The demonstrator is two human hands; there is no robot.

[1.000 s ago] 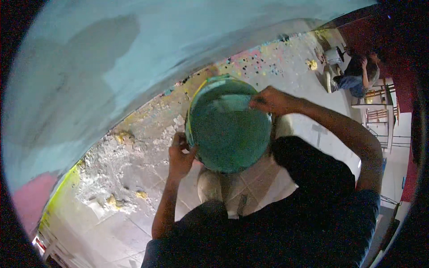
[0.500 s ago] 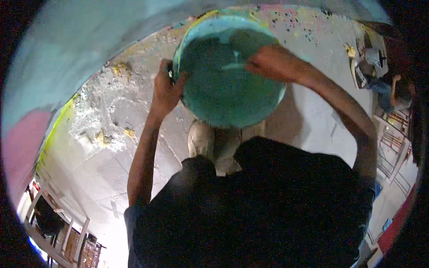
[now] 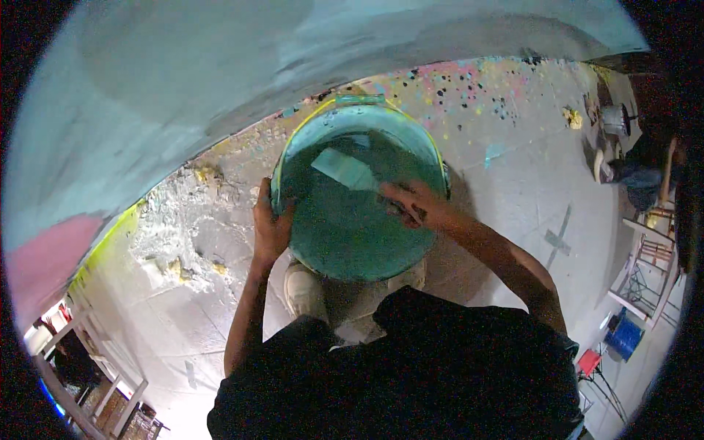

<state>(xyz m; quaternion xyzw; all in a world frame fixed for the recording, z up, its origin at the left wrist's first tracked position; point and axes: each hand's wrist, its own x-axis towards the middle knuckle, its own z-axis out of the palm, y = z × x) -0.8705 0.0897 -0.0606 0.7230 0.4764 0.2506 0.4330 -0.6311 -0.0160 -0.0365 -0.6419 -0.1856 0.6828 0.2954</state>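
Note:
A large teal bucket (image 3: 297, 139) with a yellow-edged rim is in front of me, above my shoes, its inside coated and filled with dark green-teal paint (image 3: 345, 235). My left hand (image 3: 271, 227) is closed on the left rim, with the thumb inside. Over the paint, my right hand (image 3: 414, 204) grips a wide, flat paintbrush (image 3: 343, 169) whose pale teal head points to the upper left. The fingers hide its handle. Whether the brush touches the paint I cannot tell.
A teal-painted wall (image 3: 220, 81) with a pink patch (image 3: 55, 253) curves across the far and left side. White residue (image 3: 176, 227) and colourful paint splatters (image 3: 469, 92) mark the floor. At the right are another person (image 3: 638, 180), a wooden frame (image 3: 645, 271) and a blue container (image 3: 624, 335).
The bucket and both hands sit lower in the picture, with more wall showing. My right hand, blurred before, has shifted down, and the brush head now shows clearly above the paint.

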